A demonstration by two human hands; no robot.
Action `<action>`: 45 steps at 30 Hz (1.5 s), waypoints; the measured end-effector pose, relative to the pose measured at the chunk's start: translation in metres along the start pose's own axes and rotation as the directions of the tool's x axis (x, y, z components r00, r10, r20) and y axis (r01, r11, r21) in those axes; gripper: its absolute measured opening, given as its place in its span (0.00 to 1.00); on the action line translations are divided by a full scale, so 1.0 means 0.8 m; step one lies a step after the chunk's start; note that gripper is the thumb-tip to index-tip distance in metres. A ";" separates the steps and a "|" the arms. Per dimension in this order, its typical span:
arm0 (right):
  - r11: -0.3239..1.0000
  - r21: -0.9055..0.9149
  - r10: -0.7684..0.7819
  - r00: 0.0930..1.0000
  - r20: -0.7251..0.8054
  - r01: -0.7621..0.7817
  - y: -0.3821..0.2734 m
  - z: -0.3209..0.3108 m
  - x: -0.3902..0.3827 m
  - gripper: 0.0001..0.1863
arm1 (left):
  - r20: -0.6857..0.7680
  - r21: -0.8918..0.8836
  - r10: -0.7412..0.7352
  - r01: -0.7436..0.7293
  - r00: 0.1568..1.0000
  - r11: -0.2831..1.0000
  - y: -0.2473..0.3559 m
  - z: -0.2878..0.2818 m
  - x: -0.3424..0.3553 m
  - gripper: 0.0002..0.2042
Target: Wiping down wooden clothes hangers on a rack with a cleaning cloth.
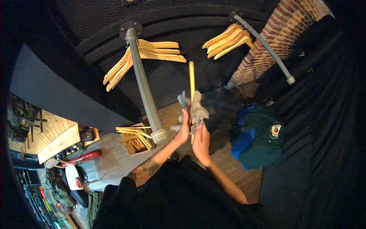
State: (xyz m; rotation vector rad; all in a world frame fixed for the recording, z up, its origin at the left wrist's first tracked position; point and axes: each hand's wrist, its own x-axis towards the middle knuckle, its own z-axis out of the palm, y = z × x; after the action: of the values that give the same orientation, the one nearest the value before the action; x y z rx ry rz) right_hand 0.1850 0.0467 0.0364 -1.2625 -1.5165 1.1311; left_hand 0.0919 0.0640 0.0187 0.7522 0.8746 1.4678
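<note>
In front of my body a pale wooden bar (191,76) stands nearly upright; it looks like a hanger seen edge-on. A crumpled grey-beige cloth (199,110) lies against its middle. My right hand (201,142) is closed, pinching the lower part of this cloth close beside the bar. My left hand (183,131) is raised just left of the bar, palm side toward it. Around its fingers show blue-grey, cloth-like pieces (183,100), blurred. Whether these fingers grip anything is unclear.
Wooden hangers hang on a left grey rail (143,84) and a right rail (267,44). A box of loose hangers (135,143) stands on the floor at left. Dark green and blue fabric (261,139) lies at right. A brick column (274,34) rises behind; dark curtains hang at right.
</note>
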 end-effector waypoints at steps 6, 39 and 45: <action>0.942 -0.169 -0.283 0.957 0.060 0.289 0.038 0.000 0.023 0.14 | 0.029 -0.342 -0.363 0.351 0.931 0.872 0.010 -0.013 -0.010 0.38; 0.402 -0.662 -0.419 0.770 0.481 0.632 0.074 -0.061 0.035 0.12 | 0.290 0.927 -0.533 -0.094 0.795 0.364 -0.002 -0.102 0.006 0.19; 0.245 -0.590 -0.278 0.638 0.718 0.770 0.082 -0.123 0.023 0.12 | 0.086 0.737 -0.620 0.369 0.780 0.566 0.042 -0.145 0.001 0.25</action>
State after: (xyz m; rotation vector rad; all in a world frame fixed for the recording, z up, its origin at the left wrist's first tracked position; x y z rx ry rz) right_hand 0.2920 0.0829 -0.0024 -0.8114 -2.8875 0.0264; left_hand -0.0244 0.0542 -0.0112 1.1419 1.2548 0.4225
